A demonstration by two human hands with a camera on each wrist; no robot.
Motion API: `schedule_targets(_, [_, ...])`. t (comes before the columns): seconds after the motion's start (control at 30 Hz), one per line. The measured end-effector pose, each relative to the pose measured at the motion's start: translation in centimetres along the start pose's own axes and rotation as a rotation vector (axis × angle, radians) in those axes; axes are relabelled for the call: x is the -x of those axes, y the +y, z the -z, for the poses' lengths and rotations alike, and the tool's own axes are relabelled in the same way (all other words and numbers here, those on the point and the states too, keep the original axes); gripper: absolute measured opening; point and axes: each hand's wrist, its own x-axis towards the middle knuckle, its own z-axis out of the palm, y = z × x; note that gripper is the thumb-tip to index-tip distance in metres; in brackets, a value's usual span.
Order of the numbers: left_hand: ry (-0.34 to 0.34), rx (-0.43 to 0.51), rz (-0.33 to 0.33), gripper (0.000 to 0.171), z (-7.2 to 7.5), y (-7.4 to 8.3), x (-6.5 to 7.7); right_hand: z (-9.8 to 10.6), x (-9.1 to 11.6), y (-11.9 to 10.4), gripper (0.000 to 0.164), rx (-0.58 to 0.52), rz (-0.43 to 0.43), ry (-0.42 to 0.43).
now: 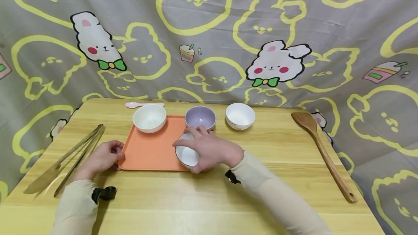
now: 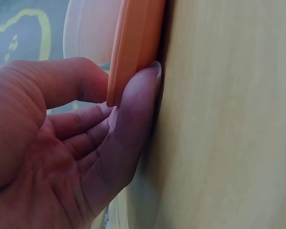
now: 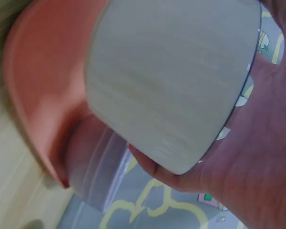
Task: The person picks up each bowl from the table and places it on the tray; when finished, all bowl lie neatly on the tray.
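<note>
My left hand (image 1: 102, 157) is at the front-left corner of an orange tray (image 1: 147, 155). Its thumb and forefinger pinch the tray's edge in the left wrist view. A white bowl with a dark rim (image 3: 171, 86) is gripped from above by my right hand (image 1: 215, 148), fingers spread across its mouth. That bowl is over the tray's front-right part; whether it touches the tray cannot be told. On the tray's back-left corner sits a plain white bowl (image 1: 149, 128), and a purple bowl (image 1: 200, 116) sits at its back right, just behind my right fingers.
Right of the tray, another white bowl (image 1: 240, 117) stands on the wooden table (image 1: 183, 202). A pale pink spoon (image 1: 143, 104) lies at the back edge. Metal tongs (image 1: 70, 157) lie at far left, a wooden spatula (image 1: 323, 151) at far right. Behind hangs a patterned curtain (image 1: 215, 21).
</note>
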Motion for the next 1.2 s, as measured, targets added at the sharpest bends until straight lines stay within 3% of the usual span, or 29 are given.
schedule_targets(0.27, [0.003,0.007,-0.004,0.034,-0.2,-0.2,-0.2,0.5,-1.9,-1.6,0.078,0.033,0.046,-0.011])
schedule_targets(0.63, [0.005,0.027,-0.014,0.034,-0.1,-0.1,0.0,0.3,-4.7,-3.6,0.079,-0.023,0.07,-0.045])
schedule_targets(0.83, [-0.001,0.017,-0.018,0.034,0.0,-0.1,-0.2,0.2,-6.3,-4.5,0.08,-0.052,0.049,-0.064])
schedule_targets(1.2, [0.005,-0.006,-0.019,0.033,-0.1,-0.2,-0.2,-0.8,-9.3,-6.4,0.077,0.01,0.009,-0.068])
